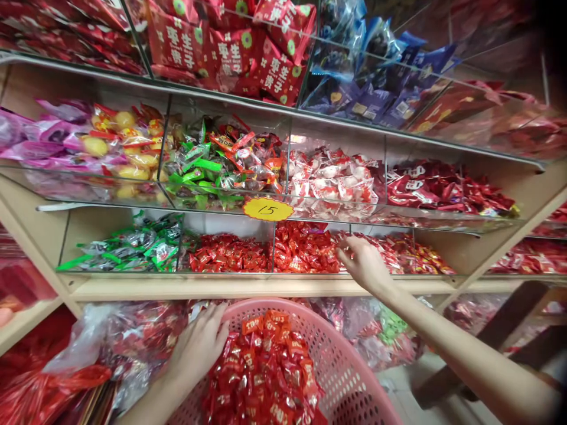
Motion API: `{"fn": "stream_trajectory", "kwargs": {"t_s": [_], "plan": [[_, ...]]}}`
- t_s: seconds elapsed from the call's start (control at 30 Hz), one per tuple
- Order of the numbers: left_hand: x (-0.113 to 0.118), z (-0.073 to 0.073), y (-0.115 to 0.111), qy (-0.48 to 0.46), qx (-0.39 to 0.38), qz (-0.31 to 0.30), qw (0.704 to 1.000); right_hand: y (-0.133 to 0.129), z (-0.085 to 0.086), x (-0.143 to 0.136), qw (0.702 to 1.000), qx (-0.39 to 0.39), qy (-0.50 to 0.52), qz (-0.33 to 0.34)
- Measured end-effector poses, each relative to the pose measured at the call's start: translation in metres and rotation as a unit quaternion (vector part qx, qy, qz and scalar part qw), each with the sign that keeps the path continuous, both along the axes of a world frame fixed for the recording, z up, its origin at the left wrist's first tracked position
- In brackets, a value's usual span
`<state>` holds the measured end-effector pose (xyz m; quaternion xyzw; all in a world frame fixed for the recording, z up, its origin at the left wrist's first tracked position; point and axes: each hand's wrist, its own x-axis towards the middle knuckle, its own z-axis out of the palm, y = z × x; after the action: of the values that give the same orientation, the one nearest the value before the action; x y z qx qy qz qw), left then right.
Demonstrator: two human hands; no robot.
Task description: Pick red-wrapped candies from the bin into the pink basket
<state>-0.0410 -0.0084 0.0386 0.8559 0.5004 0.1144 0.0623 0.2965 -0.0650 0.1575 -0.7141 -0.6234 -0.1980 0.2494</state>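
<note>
A pink perforated plastic basket [354, 354] stands in front of me, with a heap of red-wrapped candies [270, 366] in it. My left hand [201, 339] lies over the basket's left rim, its fingers stretched out beside the heap. At the lowest shelf, my right hand [365, 262] is raised in front of the candy compartments, fingers apart and slightly bent. I see nothing held in it. Just left of its fingertips is a compartment of red-wrapped candies [305, 248]; more red and white wrapped sweets [398, 251] lie behind it.
Clear dividers split the shelves into bins. A yellow tag [268, 209] marked 15 hangs on the middle shelf's front edge. Below the wooden ledge [261, 288] are plastic bags of sweets [133, 330]. A dark wooden piece of furniture [487, 336] stands at right.
</note>
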Motion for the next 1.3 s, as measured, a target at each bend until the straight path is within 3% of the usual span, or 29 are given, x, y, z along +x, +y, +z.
{"fn": "stream_trajectory", "kwargs": {"t_s": [0.07, 0.13, 0.2, 0.33, 0.57, 0.83, 0.97, 1.13, 1.2, 1.3], "plan": [[0.001, 0.001, -0.002, -0.006, 0.004, -0.002, 1.0, -0.005, -0.007, -0.01, 0.98, -0.008, 0.193, 0.051], [0.003, 0.002, -0.004, -0.014, 0.009, -0.004, 1.0, -0.009, -0.016, -0.022, 0.935, -0.025, 0.339, 0.099], [0.004, 0.003, -0.006, -0.019, 0.01, -0.005, 1.0, -0.014, -0.025, -0.037, 0.895, -0.041, 0.425, 0.127], [0.004, 0.005, -0.007, -0.018, 0.006, -0.008, 1.0, -0.023, -0.049, -0.071, 0.843, -0.072, 0.512, 0.147], [0.001, 0.006, -0.008, -0.011, 0.0, -0.006, 1.0, -0.015, -0.103, -0.11, 0.79, -0.125, 0.578, 0.162], [0.003, 0.006, -0.007, -0.028, 0.009, -0.013, 0.999, -0.016, -0.107, -0.124, 0.796, -0.16, 0.547, 0.206], [0.001, 0.009, -0.007, -0.013, -0.007, -0.007, 1.0, -0.04, -0.116, -0.111, 0.801, -0.213, 0.506, 0.237], [-0.001, 0.007, -0.006, -0.004, 0.004, -0.012, 1.0, -0.062, -0.132, -0.09, 0.811, -0.244, 0.492, 0.199], [0.0, 0.005, -0.005, -0.002, 0.007, -0.012, 1.0, -0.066, -0.135, -0.089, 0.791, -0.254, 0.527, 0.177], [0.002, 0.005, -0.005, -0.003, 0.009, -0.014, 1.0, -0.07, -0.136, -0.095, 0.73, -0.284, 0.604, 0.147]]}}
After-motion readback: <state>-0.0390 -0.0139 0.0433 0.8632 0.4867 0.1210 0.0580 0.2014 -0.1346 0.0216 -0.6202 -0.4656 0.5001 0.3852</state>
